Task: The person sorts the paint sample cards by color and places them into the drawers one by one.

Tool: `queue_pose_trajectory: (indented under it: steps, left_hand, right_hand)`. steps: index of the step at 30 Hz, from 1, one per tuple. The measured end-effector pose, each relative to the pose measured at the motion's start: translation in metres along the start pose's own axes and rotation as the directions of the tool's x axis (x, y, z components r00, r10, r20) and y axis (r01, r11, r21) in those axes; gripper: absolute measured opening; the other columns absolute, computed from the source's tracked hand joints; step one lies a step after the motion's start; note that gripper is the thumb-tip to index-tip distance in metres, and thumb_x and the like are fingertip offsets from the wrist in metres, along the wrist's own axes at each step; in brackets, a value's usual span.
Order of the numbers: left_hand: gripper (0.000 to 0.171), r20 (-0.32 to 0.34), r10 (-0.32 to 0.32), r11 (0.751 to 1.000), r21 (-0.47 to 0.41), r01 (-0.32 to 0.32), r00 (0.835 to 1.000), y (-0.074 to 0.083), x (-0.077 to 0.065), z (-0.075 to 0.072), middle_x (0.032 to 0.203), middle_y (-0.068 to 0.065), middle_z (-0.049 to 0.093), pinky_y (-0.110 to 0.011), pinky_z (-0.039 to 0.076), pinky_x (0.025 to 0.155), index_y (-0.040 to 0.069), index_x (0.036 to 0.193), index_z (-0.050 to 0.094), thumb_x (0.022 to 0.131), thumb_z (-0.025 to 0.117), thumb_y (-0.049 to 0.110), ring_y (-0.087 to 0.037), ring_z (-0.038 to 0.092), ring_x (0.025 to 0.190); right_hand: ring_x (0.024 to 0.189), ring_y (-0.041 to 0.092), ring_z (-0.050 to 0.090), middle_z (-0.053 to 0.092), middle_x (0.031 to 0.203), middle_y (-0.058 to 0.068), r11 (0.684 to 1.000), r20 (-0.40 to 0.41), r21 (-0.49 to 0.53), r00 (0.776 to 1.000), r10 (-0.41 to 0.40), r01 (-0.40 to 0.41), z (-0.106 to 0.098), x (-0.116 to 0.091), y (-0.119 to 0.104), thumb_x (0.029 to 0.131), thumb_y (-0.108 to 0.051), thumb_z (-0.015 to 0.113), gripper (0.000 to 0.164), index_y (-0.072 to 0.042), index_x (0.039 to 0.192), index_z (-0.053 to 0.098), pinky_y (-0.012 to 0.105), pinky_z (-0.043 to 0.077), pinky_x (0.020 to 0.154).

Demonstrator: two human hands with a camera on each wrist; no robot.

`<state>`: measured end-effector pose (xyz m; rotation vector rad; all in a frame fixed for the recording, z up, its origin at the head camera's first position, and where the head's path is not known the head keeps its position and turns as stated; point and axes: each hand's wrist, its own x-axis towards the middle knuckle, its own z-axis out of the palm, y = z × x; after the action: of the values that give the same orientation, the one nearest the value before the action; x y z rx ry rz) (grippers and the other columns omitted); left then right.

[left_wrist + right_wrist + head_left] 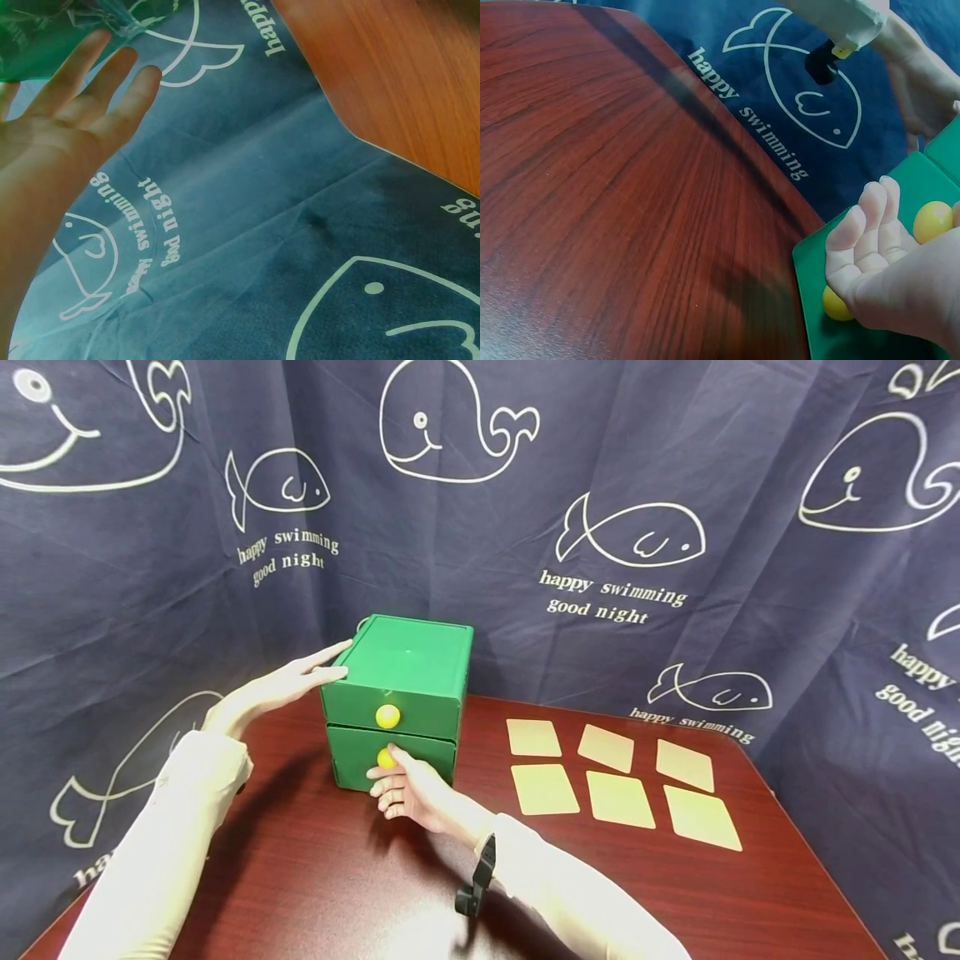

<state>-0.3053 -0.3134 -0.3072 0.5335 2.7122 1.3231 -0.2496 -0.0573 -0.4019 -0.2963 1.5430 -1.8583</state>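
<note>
A green two-drawer box [408,652] stands on the table, with a yellow ball knob on each drawer front. The upper knob [387,717] is in full sight. My right hand [420,793] pinches the lower knob [386,758], its thumb at the knob's upper right and its fingers bent below. In the right wrist view, yellow knobs [932,222] show beside and below that hand. My left hand [281,689] rests against the box's upper left edge, fingers stretched out. The left wrist view has those fingers [97,82] spread beside the green side. Both drawers look closed.
Several pale yellow square cards [621,799] lie in two rows on the dark red wooden table [330,877], right of the box. A dark blue curtain [480,543] with white whale and fish drawings hangs behind and at the sides.
</note>
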Motion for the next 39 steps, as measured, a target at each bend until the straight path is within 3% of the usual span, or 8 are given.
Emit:
queue_pose_trajectory:
  steps: [7, 12, 18, 22, 29, 39]
  left_hand:
    - [0.061, -0.010, 0.022, 1.000, 0.015, -0.022, 1.000, 0.001, -0.001, 0.001, 0.160, -0.003, 0.024, -0.054, 0.018, 0.119, 0.030, 0.154, 0.022, 0.100, 0.049, 0.037, -0.026, 0.021, 0.146]
    - [0.063, -0.001, 0.004, 1.000, 0.005, -0.004, 1.000, 0.001, 0.000, 0.001, 0.161, -0.004, 0.021, -0.054, 0.016, 0.119, 0.034, 0.154, 0.018, 0.100, 0.049, 0.041, -0.029, 0.028, 0.144]
    - [0.063, -0.005, 0.012, 1.000, 0.024, -0.012, 1.000, 0.000, 0.000, 0.001, 0.161, -0.003, 0.022, -0.054, 0.017, 0.119, 0.032, 0.154, 0.020, 0.100, 0.049, 0.042, -0.028, 0.021, 0.147]
    - [0.063, -0.003, 0.005, 1.000, 0.007, -0.005, 1.000, 0.000, 0.000, 0.001, 0.161, -0.004, 0.021, -0.055, 0.016, 0.119, 0.032, 0.154, 0.019, 0.100, 0.050, 0.040, -0.029, 0.024, 0.146]
    - [0.065, 0.010, -0.009, 1.000, -0.008, 0.009, 1.000, 0.000, -0.001, 0.000, 0.161, -0.006, 0.021, -0.057, 0.016, 0.119, 0.035, 0.155, 0.016, 0.100, 0.049, 0.041, -0.033, 0.030, 0.143]
    - [0.065, 0.011, 0.006, 1.000, -0.006, -0.006, 1.000, -0.001, 0.001, 0.001, 0.160, -0.006, 0.023, -0.055, 0.016, 0.119, 0.033, 0.155, 0.017, 0.100, 0.050, 0.040, -0.032, 0.031, 0.143]
  right_hand:
    - [0.053, 0.007, 0.051, 0.059, 0.066, -0.005, 1.000, 0.007, 0.002, 1.000, 0.014, -0.014, 0.004, -0.008, 0.004, 0.100, -0.050, 0.036, 0.070, 0.013, 0.127, 0.050, 0.019, 0.044, 0.052]
    - [0.053, 0.007, 0.051, 0.059, 0.066, -0.005, 1.000, 0.014, -0.011, 1.000, 0.011, -0.011, 0.007, -0.014, 0.005, 0.099, -0.051, 0.037, 0.066, 0.010, 0.119, 0.056, 0.020, 0.044, 0.053]
    - [0.054, 0.007, 0.051, 0.059, 0.067, -0.004, 1.000, 0.033, -0.017, 0.999, 0.024, -0.024, 0.010, -0.020, 0.008, 0.099, -0.051, 0.038, 0.061, 0.005, 0.112, 0.059, 0.020, 0.044, 0.053]
    - [0.054, 0.007, 0.051, 0.059, 0.067, -0.004, 0.999, 0.054, -0.013, 0.998, 0.031, -0.030, 0.012, -0.024, 0.010, 0.098, -0.051, 0.039, 0.058, 0.002, 0.109, 0.061, 0.020, 0.044, 0.053]
    - [0.054, 0.007, 0.052, 0.059, 0.067, -0.004, 0.999, 0.088, -0.013, 0.995, 0.043, -0.042, 0.018, -0.034, 0.012, 0.098, -0.053, 0.040, 0.068, 0.009, 0.122, 0.054, 0.020, 0.044, 0.054]
    - [0.054, 0.006, 0.051, 0.058, 0.067, -0.005, 0.999, 0.128, -0.007, 0.991, 0.048, -0.048, 0.024, -0.046, 0.015, 0.097, -0.053, 0.040, 0.069, 0.009, 0.125, 0.053, 0.019, 0.043, 0.054]
